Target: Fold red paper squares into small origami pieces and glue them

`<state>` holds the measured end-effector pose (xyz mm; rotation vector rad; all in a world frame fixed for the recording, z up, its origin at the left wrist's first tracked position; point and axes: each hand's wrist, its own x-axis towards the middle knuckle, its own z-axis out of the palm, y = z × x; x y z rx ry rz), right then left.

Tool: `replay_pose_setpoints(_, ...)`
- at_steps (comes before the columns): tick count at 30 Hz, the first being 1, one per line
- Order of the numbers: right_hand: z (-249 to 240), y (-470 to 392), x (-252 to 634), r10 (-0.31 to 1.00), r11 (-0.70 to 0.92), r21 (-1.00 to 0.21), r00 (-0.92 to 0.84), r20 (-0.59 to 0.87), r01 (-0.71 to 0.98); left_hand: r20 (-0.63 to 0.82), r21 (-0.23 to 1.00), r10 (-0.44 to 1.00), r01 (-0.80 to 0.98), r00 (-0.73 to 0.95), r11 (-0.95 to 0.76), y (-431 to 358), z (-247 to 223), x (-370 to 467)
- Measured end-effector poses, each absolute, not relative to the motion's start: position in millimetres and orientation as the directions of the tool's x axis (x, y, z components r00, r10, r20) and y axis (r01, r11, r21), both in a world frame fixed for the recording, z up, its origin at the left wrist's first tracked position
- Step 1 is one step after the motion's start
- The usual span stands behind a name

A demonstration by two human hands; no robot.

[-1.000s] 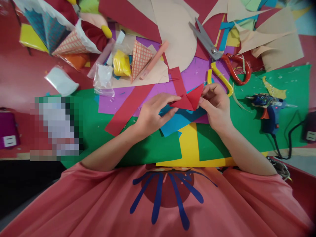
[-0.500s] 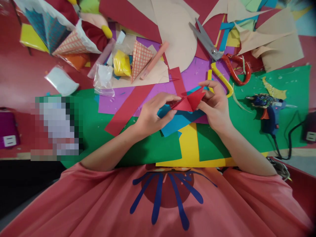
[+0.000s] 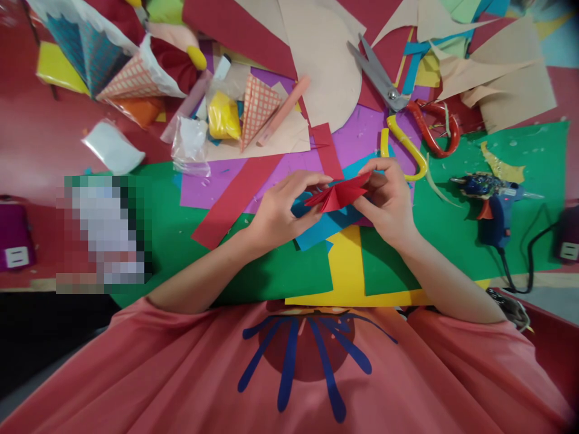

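Between my two hands is a piece of folded red paper (image 3: 338,196), its pleats fanning out from the middle. My left hand (image 3: 283,205) pinches its left end between thumb and fingers. At the other end, my right hand (image 3: 385,202) grips the right tip the same way. Under the folded paper lie a blue paper strip (image 3: 323,230) and a purple sheet (image 3: 217,191). A flat red strip (image 3: 239,202) rests just left of my left hand. Beyond my right hand are large scissors (image 3: 392,99) with one red and one yellow handle, blades apart.
A blue glue gun (image 3: 495,211) with a cord lies on the green sheet (image 3: 452,247) at the right. Checked paper cones (image 3: 136,75), bagged yellow clay-like material (image 3: 224,116) and a white packet (image 3: 113,147) are at the upper left. Beige paper scraps (image 3: 511,78) lie at the upper right.
My right hand has moved slightly left and toward me, closer to my left hand. The folded red paper has turned, so more of its pleats show.
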<state>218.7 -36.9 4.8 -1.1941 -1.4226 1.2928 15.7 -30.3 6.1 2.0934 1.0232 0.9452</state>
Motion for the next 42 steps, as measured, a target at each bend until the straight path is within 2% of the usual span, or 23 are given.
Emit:
replay_pose_setpoints(8,7.3,-40.7,215.4,0.961,0.173,-0.972,-0.242,0.131,0.16,0.352,0.824,0.864,0.319,0.36,-0.469,-32.7,-3.6,19.6)
replay_pose_setpoints(21,7.4,-42.8,213.3,0.939,0.265,-0.921,-0.294,0.178,0.287,0.41,0.768,0.824,0.34,0.391,-0.543,-33.1,-0.3,20.6)
replay_pose_setpoints(28,8.3,-43.2,214.0,0.927,0.324,-0.885,-0.3,0.226,0.334,0.362,0.786,0.847,0.362,0.388,-0.502,-32.3,-3.3,20.0)
replay_pose_setpoints(31,7.9,-43.2,215.1,0.925,0.355,-0.873,-0.26,0.277,0.335,0.381,0.802,0.873,0.361,0.305,-0.476,-30.3,-7.2,20.2)
replay_pose_setpoints(36,3.6,-42.0,217.8,0.878,0.475,-0.805,-0.131,0.461,0.355,0.517,0.816,0.851,0.246,0.094,-0.523,-30.7,-3.6,19.9)
replay_pose_setpoints(39,0.4,-41.9,219.5,0.833,0.534,-0.744,-0.096,0.545,0.402,0.585,0.719,0.779,0.301,0.224,-0.627,-34.1,4.9,19.0)
replay_pose_setpoints(42,-1.4,-42.4,220.4,0.813,0.548,-0.702,-0.093,0.575,0.455,0.547,0.653,0.742,0.357,0.388,-0.668,-37.4,10.1,18.4)
